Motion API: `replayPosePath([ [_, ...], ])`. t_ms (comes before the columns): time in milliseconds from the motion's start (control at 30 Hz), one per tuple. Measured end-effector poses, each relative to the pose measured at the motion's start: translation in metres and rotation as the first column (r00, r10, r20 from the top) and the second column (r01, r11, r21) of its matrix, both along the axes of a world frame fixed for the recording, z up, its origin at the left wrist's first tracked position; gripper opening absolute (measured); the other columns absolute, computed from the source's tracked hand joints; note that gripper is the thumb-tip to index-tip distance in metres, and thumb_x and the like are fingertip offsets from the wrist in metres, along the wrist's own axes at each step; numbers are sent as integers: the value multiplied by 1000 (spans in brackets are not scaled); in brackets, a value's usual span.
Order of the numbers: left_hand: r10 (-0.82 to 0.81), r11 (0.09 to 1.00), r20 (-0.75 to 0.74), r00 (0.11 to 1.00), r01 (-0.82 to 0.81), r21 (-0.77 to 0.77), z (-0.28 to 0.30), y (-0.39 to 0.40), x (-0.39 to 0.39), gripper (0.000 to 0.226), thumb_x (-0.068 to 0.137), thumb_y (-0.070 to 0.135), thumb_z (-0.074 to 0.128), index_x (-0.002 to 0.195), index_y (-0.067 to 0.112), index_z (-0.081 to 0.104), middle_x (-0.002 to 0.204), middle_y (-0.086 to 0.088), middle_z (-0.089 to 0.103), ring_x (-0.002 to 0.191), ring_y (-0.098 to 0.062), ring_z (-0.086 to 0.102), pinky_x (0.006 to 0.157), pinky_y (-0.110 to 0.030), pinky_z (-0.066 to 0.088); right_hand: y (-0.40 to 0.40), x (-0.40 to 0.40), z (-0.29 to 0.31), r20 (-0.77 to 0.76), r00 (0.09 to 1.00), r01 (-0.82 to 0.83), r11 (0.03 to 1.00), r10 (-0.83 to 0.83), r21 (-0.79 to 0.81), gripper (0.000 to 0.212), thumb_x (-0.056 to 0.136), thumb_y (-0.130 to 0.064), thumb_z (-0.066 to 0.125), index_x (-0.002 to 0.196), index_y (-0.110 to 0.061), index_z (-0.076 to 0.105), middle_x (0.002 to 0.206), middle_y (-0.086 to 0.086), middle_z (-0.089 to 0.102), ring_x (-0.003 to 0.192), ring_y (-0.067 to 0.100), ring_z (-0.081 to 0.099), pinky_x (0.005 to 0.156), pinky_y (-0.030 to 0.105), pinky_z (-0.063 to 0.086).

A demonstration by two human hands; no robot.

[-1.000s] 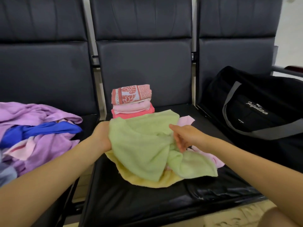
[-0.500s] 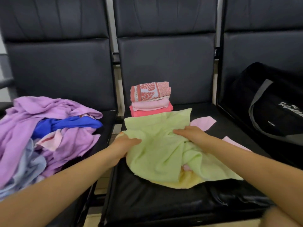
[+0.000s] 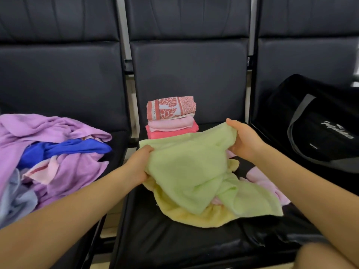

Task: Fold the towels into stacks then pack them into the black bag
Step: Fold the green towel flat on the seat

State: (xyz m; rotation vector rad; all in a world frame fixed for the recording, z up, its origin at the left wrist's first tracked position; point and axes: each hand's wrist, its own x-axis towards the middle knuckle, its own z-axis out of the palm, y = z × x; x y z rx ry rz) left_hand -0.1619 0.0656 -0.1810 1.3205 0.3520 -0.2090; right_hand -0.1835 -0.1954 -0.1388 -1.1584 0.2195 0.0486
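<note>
Both hands pinch the green towel [image 3: 186, 167]: left hand [image 3: 138, 166] gripping its near-left edge, right hand [image 3: 243, 139] its far-right corner; long axis spans between grips, remainder drooping below.

I count three black seats [image 3: 186, 241] across the frame. At centre stands one stack of three folded towels [image 3: 172, 117]. Below it lie three loose towels: one green [image 3: 186, 167], one yellow [image 3: 196, 218], one pink [image 3: 266, 183]. One heap of unfolded towels [image 3: 50, 158] sits at left, one black bag [image 3: 318, 125] at right. My two hands: left hand [image 3: 138, 166], right hand [image 3: 244, 138].
</note>
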Motion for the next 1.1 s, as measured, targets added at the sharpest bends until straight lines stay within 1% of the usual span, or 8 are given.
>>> replayPosePath([
  [167, 64, 828, 166, 984, -145, 542, -13, 6, 17, 32, 88, 15, 57, 119, 12, 50, 108, -8, 53, 106, -31, 54, 90, -40, 47, 6, 8, -5, 43, 996, -75, 995, 79, -71, 32, 100, -28, 45, 112, -3, 60, 107, 13, 67, 96, 24, 64, 82, 33, 53],
  [267, 71, 676, 336, 939, -293, 676, -10, 13, 16, 60, 86, 18, 62, 141, 13, 38, 137, -13, 38, 123, -31, 42, 100, -39, 39, 7, 12, -21, -31, 997, -81, 978, 76, -191, 35, 97, -25, 50, 122, -4, 60, 118, 16, 65, 99, 26, 64, 81, 32, 52],
  [367, -184, 628, 533, 826, -318, 710, -8, 8, 14, 47, 90, 16, 57, 136, 17, 49, 131, -4, 45, 110, -19, 51, 92, -30, 43, 6, 11, -42, -181, 979, -154, 929, 96, -336, 38, 89, -33, 63, 116, -6, 65, 115, 12, 68, 100, 26, 66, 82, 33, 55],
  [467, -408, 582, 480, 777, -185, 792, -14, -12, 7, 37, 95, 18, 53, 132, 18, 53, 125, 7, 48, 88, -11, 56, 83, -24, 40, 7, 8, -57, -302, 948, -238, 859, 104, -453, 59, 68, -46, 79, 116, -14, 66, 114, 9, 70, 102, 28, 68, 96, 44, 52],
  [667, -625, 502, 200, 754, 193, 843, -22, -48, 7, 41, 101, 25, 40, 142, 25, 42, 142, 4, 46, 119, -24, 54, 103, -37, 42, 11, 10, -60, -314, 945, -235, 851, 87, -470, 46, 83, -47, 69, 114, -14, 65, 108, 7, 71, 99, 25, 68, 95, 41, 52],
  [800, -657, 528, 108, 746, 353, 772, -24, -58, 6, 31, 103, 27, 36, 104, 15, 64, 99, -5, 63, 81, -16, 57, 75, -30, 48, 16, 12, -58, -320, 946, -207, 849, 47, -485, 39, 84, -52, 65, 101, -16, 66, 102, 6, 70, 94, 23, 68, 84, 33, 54],
  [900, -602, 619, 109, 791, 375, 690, -25, -56, 6, 35, 101, 31, 41, 72, 15, 54, 71, -2, 54, 66, -15, 50, 63, -27, 43, 21, 15, -60, -310, 947, -218, 866, 77, -451, 32, 83, -47, 69, 96, -18, 66, 98, 4, 70, 92, 22, 68, 82, 32, 55],
  [1100, -362, 868, 189, 913, 256, 427, -11, -45, 1, 23, 97, 35, 50, 83, 22, 64, 93, 5, 64, 88, -12, 58, 81, -21, 46, 32, 21, -63, -252, 960, -213, 910, 126, -356, 16, 91, -22, 63, 102, -11, 67, 95, 6, 69, 84, 22, 66, 73, 29, 54],
])
